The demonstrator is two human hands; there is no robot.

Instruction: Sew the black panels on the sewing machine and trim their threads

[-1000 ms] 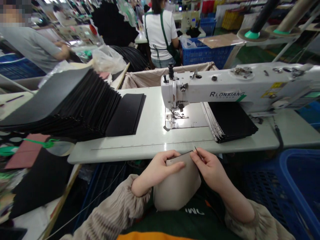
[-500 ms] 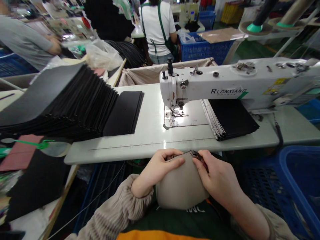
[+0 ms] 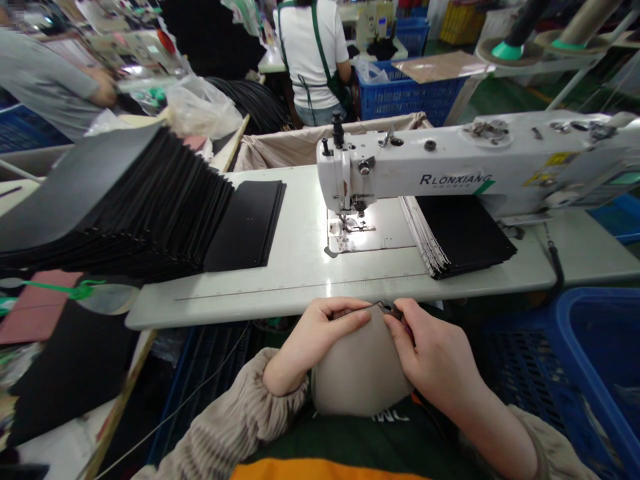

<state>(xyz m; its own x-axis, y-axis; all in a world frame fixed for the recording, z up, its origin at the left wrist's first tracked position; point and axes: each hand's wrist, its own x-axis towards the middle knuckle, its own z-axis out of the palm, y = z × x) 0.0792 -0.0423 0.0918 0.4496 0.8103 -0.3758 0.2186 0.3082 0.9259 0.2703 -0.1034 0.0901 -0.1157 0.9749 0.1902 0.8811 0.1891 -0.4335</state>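
Observation:
A grey-beige panel (image 3: 357, 373) with a dark top edge bends over my lap, in front of the sewing table. My left hand (image 3: 327, 333) pinches its upper edge, thumb on the near face and fingers behind. At the panel's upper right corner, my right hand (image 3: 433, 340) is closed around small dark thread snips (image 3: 389, 309). The tip of the snips is at the corner; most of the tool is hidden by the fingers. Beyond both hands stands a white sewing machine (image 3: 425, 163), its needle area above a shiny metal plate (image 3: 387, 237).
Left on the table (image 3: 300, 267) are a tall stack of dark panels (image 3: 145, 207) and a lower black pile (image 3: 247, 223). More black pieces (image 3: 465, 233) lie under the machine arm. A blue basket (image 3: 575, 320) stands at right. Two people (image 3: 315, 57) (image 3: 45, 80) are behind.
The snips have shifted slightly at the panel's corner, and less of them shows. Both hands keep their hold. The whole view has moved a little.

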